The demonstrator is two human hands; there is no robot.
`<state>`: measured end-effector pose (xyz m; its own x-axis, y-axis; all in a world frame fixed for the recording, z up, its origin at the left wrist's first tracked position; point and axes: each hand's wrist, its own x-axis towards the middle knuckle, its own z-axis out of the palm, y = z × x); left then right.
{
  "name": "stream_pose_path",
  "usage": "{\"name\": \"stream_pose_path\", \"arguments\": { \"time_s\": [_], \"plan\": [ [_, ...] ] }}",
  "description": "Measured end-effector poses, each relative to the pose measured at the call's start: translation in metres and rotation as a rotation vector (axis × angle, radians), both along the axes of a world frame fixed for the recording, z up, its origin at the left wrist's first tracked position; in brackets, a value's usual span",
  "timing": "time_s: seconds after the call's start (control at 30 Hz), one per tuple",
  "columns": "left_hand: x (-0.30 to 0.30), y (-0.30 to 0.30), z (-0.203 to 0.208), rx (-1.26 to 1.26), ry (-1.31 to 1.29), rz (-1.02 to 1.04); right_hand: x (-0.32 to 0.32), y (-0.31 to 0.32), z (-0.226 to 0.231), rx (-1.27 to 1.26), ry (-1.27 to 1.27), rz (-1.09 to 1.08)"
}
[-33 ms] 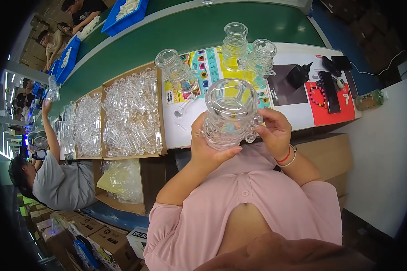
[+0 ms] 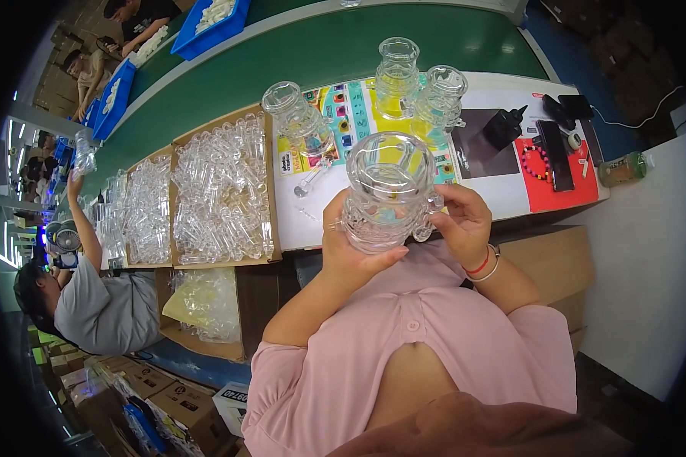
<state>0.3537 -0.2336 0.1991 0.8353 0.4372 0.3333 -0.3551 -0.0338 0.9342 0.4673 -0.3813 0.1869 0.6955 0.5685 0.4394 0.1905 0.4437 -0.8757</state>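
A clear glass vessel (image 2: 389, 194) with a wide round mouth and a ridged body stands upright between my hands, in front of my chest. My left hand (image 2: 351, 244) wraps round its lower left side. At its right side, my right hand (image 2: 465, 225) pinches a small round glass side piece (image 2: 425, 222); the fingertips partly cover it. Behind stand three similar glass vessels: one at the left (image 2: 296, 118), one in the middle (image 2: 396, 76) and one to the right (image 2: 440, 95). A small glass tube (image 2: 312, 179) lies on the table left of my hands.
Left of me, cardboard trays (image 2: 273, 190) hold many clear glass tubes. At the right are a black bottle (image 2: 504, 128), a phone (image 2: 556, 156), a beaded bracelet (image 2: 536, 162) and a lying jar (image 2: 623, 169). A co-worker (image 2: 103, 305) in grey reaches across at the far left.
The co-worker's raised hand at the far left has shifted slightly with a clear container. My hands and the glass vessel have hardly moved.
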Motion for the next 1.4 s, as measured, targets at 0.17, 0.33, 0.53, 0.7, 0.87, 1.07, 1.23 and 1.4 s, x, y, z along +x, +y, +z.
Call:
{"name": "stream_pose_path", "arguments": {
  "time_s": [0.17, 0.33, 0.53, 0.7, 0.87, 1.07, 1.23, 1.4],
  "plan": [
    [-0.002, -0.002, 0.008, -0.04, -0.017, -0.009, 0.001, -0.002, 0.003, -0.065, -0.205, -0.047],
    [-0.005, 0.0, 0.003, -0.054, 0.026, -0.019, 0.0, 0.001, 0.004, -0.093, -0.287, -0.097],
    [-0.008, 0.004, 0.002, -0.373, 0.001, -0.207, 0.006, -0.009, 0.015, -0.185, -0.447, -0.024],
    [-0.022, 0.009, 0.001, -0.386, 0.085, -0.314, 0.005, 0.017, 0.053, -0.053, 0.041, 0.121],
    [-0.028, 0.022, -0.02, 0.437, -0.268, -0.279, -0.015, 0.015, 0.06, -0.296, -0.06, 0.371],
    [-0.053, 0.018, 0.005, 0.673, -0.305, -0.308, -0.027, 0.01, 0.05, 0.041, -0.337, 0.771],
    [-0.051, 0.021, -0.004, 0.388, 0.002, -0.285, -0.02, 0.042, 0.051, -0.072, -0.027, 0.845],
    [-0.071, 0.037, -0.029, 0.233, 0.122, 0.018, -0.011, 0.084, 0.034, -0.151, -0.134, 0.361]
  ]
}}
